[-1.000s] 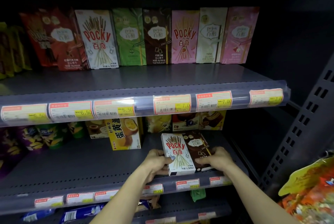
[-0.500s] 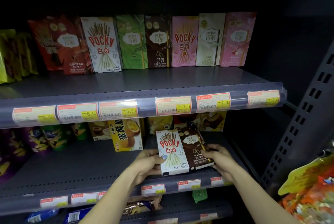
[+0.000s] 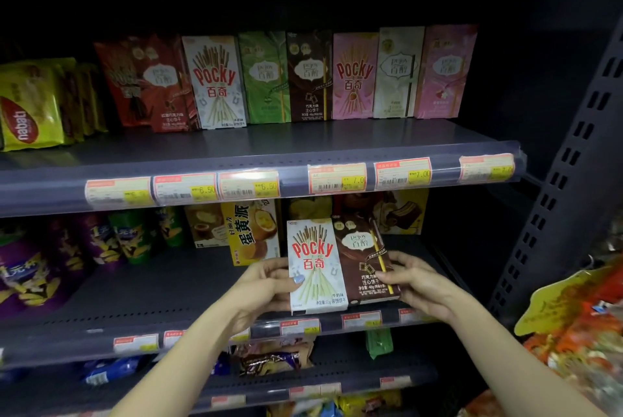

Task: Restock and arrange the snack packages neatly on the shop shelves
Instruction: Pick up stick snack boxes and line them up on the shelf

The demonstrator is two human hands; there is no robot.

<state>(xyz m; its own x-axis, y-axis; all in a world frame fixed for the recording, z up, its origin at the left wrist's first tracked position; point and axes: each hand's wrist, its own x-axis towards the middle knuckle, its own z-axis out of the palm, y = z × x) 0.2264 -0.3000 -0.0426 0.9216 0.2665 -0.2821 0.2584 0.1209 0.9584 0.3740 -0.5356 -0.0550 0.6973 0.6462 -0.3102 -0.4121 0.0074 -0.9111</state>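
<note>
- Head view: two hands hold two snack boxes side by side, touching, in front of the middle shelf, near its right front edge.
- Left hand grasps the white Pocky box at its left edge, thumb on the front face, fingers behind.
- Right hand grasps the brown Pejoy box at its right edge, thumb on the front, fingers curled round the side.
- Both boxes upright, tilted slightly left, bottoms just above the price-tag rail; cannot tell if they touch the shelf.
- Brown box overlapped slightly by the white box at the seam.
- Behind them at the back of the middle shelf: yellow egg-pie box, cake boxes; purple and green snack bags toward the left end.
- Upper shelf: row of upright stick-biscuit boxes along the back, right half; yellow-green Nabati bags at the left end.
- Price labels along the upper shelf front edge.
- Lower shelf: dark snack bags, blurred.
- Perforated shelf upright on the right; orange-yellow packets at the bottom right corner.
</note>
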